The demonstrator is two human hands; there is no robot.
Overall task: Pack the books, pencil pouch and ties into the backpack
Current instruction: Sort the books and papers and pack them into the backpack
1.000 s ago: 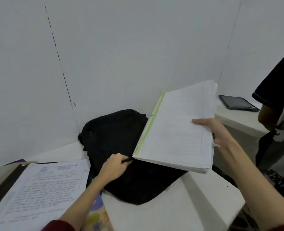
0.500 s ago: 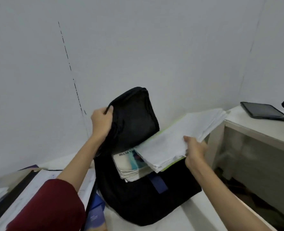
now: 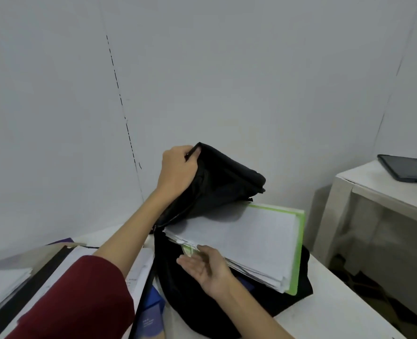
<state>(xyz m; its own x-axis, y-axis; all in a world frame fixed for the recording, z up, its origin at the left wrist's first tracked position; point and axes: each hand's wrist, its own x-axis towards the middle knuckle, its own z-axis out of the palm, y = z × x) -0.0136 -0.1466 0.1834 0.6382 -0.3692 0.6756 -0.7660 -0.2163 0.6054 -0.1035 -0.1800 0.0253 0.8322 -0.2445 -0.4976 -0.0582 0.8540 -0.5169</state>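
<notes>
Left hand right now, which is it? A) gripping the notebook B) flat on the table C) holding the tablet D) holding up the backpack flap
D: the left hand grips the top edge of the black backpack flap, lifted above the notebook.

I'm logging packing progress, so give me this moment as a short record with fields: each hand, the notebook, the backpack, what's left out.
left hand: grips the backpack flap, holding it up
right hand: open, fingers at the notebook's near edge
notebook: green-covered, lying in the bag's mouth, sticking out
backpack: black, open, on the white table
left out: papers and blue book beside the bag
</notes>
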